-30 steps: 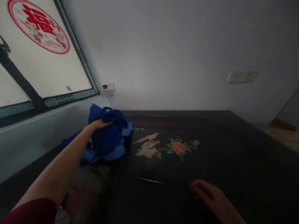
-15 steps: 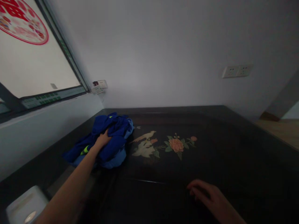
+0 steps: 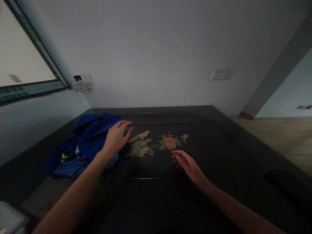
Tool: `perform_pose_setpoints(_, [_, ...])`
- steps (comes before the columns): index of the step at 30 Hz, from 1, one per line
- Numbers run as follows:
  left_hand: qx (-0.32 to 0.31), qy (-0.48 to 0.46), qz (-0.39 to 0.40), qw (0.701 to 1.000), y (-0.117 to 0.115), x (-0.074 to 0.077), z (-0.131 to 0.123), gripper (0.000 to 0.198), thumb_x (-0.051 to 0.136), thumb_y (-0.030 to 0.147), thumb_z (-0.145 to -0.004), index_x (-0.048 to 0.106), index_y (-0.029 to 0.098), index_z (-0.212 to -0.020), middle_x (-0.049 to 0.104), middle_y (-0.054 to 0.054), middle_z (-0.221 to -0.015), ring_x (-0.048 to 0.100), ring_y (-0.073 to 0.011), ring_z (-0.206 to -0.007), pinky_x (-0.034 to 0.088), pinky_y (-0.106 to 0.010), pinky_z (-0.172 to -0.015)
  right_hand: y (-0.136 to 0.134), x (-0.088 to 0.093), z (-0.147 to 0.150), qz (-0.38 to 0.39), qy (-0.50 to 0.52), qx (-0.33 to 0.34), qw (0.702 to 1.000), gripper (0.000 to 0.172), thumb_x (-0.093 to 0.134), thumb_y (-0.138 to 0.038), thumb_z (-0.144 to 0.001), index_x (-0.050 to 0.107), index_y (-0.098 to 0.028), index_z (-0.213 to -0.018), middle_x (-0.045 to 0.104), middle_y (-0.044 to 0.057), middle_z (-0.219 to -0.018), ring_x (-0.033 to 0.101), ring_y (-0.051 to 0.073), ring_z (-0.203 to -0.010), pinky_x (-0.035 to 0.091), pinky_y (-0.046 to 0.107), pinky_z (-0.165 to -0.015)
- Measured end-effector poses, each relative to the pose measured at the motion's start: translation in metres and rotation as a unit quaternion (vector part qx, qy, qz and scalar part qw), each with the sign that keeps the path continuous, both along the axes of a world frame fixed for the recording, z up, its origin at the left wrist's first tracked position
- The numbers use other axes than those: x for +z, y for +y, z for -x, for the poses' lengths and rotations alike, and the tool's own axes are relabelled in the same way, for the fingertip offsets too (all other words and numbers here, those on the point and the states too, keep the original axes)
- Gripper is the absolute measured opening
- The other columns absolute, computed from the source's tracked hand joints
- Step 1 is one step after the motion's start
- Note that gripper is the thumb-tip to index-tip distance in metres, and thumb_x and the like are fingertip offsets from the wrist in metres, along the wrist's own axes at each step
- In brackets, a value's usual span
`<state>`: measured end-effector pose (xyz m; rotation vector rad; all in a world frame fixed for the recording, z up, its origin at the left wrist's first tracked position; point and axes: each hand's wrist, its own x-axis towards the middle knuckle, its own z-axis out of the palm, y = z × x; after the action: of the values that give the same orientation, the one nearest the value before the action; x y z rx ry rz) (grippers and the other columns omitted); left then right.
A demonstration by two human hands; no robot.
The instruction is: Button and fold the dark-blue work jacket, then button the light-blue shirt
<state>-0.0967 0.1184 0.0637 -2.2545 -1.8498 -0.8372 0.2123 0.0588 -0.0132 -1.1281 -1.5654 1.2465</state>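
A crumpled blue garment [image 3: 91, 131], with lighter blue parts and a yellow-green patch, lies in a heap on the left of the dark tabletop [image 3: 151, 201]. My left hand [image 3: 118, 136] is over the heap's right edge, its fingers stretched out and holding nothing. Whether it touches the cloth I cannot tell. Just below the painted flower [image 3: 170, 142] on the tabletop is my right hand [image 3: 186, 162], with nothing in it and its fingers loosely bent and apart. Part of the heap is hidden behind my left hand and forearm.
A white box-like object [image 3: 11, 217] sits at the lower left corner. Wall sockets [image 3: 223, 74] are on the wall behind, and more sockets [image 3: 83, 83] are by the window frame. Something dark and flat [image 3: 287, 185] is at the right.
My left hand has let go of the blue garment and moved to its right edge. My right hand has reached farther forward over the table. The view has turned rightward.
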Motion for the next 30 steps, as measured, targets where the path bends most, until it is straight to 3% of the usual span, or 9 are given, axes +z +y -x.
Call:
perform_pose_setpoints(1, [-0.096, -0.057, 0.035, 0.993, -0.008, -0.01, -0.026, 0.031, 0.042, 0.032, -0.089, 0.06, 0.017, -0.11, 0.06, -0.01, -0.114, 0.053, -0.0229, -0.109, 0.04, -0.037, -0.097, 0.007, -0.001, 0.008, -0.019, 0.014, -0.004, 1.0, 0.045, 0.045, -0.055, -0.089, 0.053, -0.02, -0.116, 0.061, 0.01, -0.11, 0.059, 0.021, -0.101, 0.051, 0.035, -0.08])
perform_pose_setpoints(3, [-0.198, -0.169, 0.116, 0.959, -0.028, -0.038, -0.073, 0.027, 0.041, 0.035, -0.091, 0.062, 0.017, -0.093, 0.064, -0.006, -0.095, 0.057, -0.0187, -0.092, 0.043, -0.031, -0.087, 0.018, -0.006, 0.022, -0.055, 0.04, -0.013, 0.998, 0.045, 0.044, -0.056, -0.089, 0.052, -0.022, -0.118, 0.058, 0.01, -0.117, 0.056, 0.022, -0.109, 0.049, 0.037, -0.088])
perform_pose_setpoints(6, [-0.245, -0.297, 0.238, 0.892, -0.054, -0.083, -0.115, 0.04, 0.036, 0.043, -0.093, 0.054, 0.017, -0.07, 0.057, -0.002, -0.07, 0.051, -0.0143, -0.068, 0.042, -0.026, -0.066, 0.022, -0.015, 0.038, -0.083, 0.059, 0.009, 0.995, 0.044, 0.04, -0.055, -0.092, 0.053, -0.022, -0.118, 0.056, 0.01, -0.123, 0.053, 0.021, -0.114, 0.044, 0.039, -0.097])
perform_pose_setpoints(9, [-0.283, -0.383, 0.299, 0.827, -0.065, -0.105, -0.121, 0.047, 0.038, 0.056, -0.089, 0.049, 0.016, -0.067, 0.047, 0.001, -0.063, 0.042, -0.0114, -0.06, 0.036, -0.024, -0.058, 0.011, -0.018, 0.042, -0.085, 0.057, 0.084, 0.991, 0.043, 0.038, -0.051, -0.094, 0.054, -0.021, -0.119, 0.059, 0.01, -0.121, 0.054, 0.021, -0.113, 0.042, 0.037, -0.098])
perform_pose_setpoints(13, [-0.311, -0.428, 0.338, 0.778, -0.065, -0.101, -0.113, 0.053, 0.043, 0.067, -0.083, 0.047, 0.016, -0.067, 0.042, 0.003, -0.06, 0.038, -0.0102, -0.056, 0.032, -0.023, -0.055, -0.009, -0.014, 0.038, -0.059, 0.041, 0.157, 0.985, 0.039, 0.042, -0.048, -0.094, 0.054, -0.023, -0.122, 0.06, 0.008, -0.12, 0.054, 0.02, -0.113, 0.04, 0.036, -0.1])
perform_pose_setpoints(16, [-0.339, -0.413, 0.361, 0.764, -0.066, -0.095, -0.112, 0.054, 0.044, 0.068, -0.081, 0.049, 0.016, -0.068, 0.047, 0.001, -0.063, 0.044, -0.0114, -0.059, 0.037, -0.024, -0.059, -0.015, -0.013, 0.034, -0.043, 0.062, 0.165, 0.983, 0.041, 0.047, -0.047, -0.092, 0.052, -0.024, -0.125, 0.058, 0.008, -0.123, 0.053, 0.021, -0.116, 0.039, 0.038, -0.101])
perform_pose_setpoints(20, [-0.349, -0.39, 0.377, 0.764, -0.066, -0.096, -0.113, 0.053, 0.043, 0.066, -0.083, 0.055, 0.016, -0.074, 0.053, -0.001, -0.069, 0.049, -0.0133, -0.066, 0.042, -0.025, -0.067, -0.013, -0.014, 0.033, -0.03, 0.072, 0.176, 0.981, 0.041, 0.049, -0.047, -0.091, 0.053, -0.024, -0.125, 0.058, 0.009, -0.126, 0.053, 0.022, -0.117, 0.04, 0.039, -0.101])
perform_pose_setpoints(26, [-0.36, -0.322, 0.359, 0.798, -0.065, -0.102, -0.109, 0.047, 0.04, 0.058, -0.087, 0.06, 0.016, -0.08, 0.061, -0.005, -0.081, 0.054, -0.017, -0.079, 0.045, -0.029, -0.076, -0.008, -0.015, 0.033, -0.028, 0.077, 0.215, 0.973, 0.04, 0.049, -0.046, -0.091, 0.055, -0.024, -0.124, 0.055, 0.008, -0.133, 0.05, 0.021, -0.121, 0.037, 0.041, -0.104])
perform_pose_setpoints(30, [-0.372, -0.323, 0.382, 0.782, -0.065, -0.103, -0.11, 0.037, 0.044, 0.048, -0.088, 0.061, 0.016, -0.079, 0.063, -0.005, -0.077, 0.056, -0.0158, -0.073, 0.046, -0.028, -0.072, -0.008, -0.015, 0.032, -0.034, 0.079, 0.227, 0.97, 0.04, 0.047, -0.046, -0.092, 0.056, -0.025, -0.125, 0.054, 0.008, -0.135, 0.049, 0.021, -0.124, 0.035, 0.043, -0.106])
